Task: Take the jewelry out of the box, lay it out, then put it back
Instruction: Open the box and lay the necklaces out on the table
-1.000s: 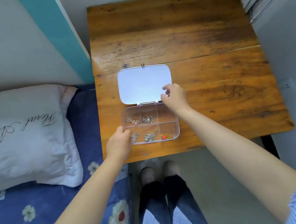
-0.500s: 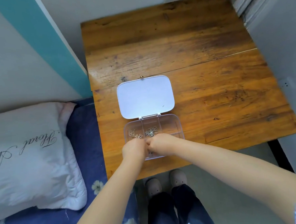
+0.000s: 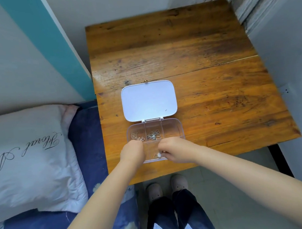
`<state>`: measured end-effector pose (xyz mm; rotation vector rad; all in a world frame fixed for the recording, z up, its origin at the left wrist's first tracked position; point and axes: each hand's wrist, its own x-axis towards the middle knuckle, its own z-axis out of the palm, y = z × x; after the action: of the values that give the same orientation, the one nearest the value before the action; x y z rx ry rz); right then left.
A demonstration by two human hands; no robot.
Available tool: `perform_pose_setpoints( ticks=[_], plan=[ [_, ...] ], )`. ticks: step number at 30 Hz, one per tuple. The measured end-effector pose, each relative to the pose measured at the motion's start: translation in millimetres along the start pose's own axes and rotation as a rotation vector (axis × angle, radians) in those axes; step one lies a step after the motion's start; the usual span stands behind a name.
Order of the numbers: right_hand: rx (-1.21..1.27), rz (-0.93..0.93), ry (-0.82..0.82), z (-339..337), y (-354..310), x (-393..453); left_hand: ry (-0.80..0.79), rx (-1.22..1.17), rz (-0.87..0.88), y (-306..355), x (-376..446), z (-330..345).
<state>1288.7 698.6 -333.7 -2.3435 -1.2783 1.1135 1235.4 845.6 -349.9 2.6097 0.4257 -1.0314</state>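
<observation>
A clear plastic jewelry box (image 3: 181, 129) with several compartments lies on the wooden table (image 3: 206, 72) near its front edge. Its white lid (image 3: 148, 100) is folded flat behind it. In the back row lie a rose-gold chain (image 3: 136, 136) and a silver chain (image 3: 153, 135); the back right compartment looks empty. My left hand (image 3: 132, 151) is curled down over the front left compartment and hides its contents. My right hand (image 3: 175, 150) covers the front right part, fingertips pinched on a small silver piece (image 3: 157, 155) in the front middle compartment.
A bed with a white pillow (image 3: 29, 157) and a blue flowered sheet (image 3: 88, 136) borders the table on the left. Walls close in at the back and right. My feet (image 3: 168, 185) stand on the floor under the table's front edge.
My right hand left the lid and came down to the front row. My left hand moved from the box's front left corner over the front left compartment. The hands have since spread slightly apart.
</observation>
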Motion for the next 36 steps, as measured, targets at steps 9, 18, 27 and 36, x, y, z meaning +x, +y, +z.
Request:
perform_pose_setpoints(
  ticks=[9, 18, 27, 36],
  plan=[
    [1.019, 0.210, 0.709, -85.0, 7.3, -115.2, 0.364, -0.360, 0.239, 48.8, -68.4, -57.7],
    [0.790, 0.228, 0.958, -195.7, 103.7, -172.0, 0.414, -1.101, 0.266, 196.9, -41.6, -137.6],
    [0.616, 0.176, 0.765, -235.5, 242.8, -144.3, 0.632, -1.106, 0.073, 316.4, 62.7, -147.8],
    [0.696, 0.354, 0.599, -104.0, 321.6, -170.3, 0.351, -0.725, -0.073, 354.9, 103.6, -17.1]
  ],
)
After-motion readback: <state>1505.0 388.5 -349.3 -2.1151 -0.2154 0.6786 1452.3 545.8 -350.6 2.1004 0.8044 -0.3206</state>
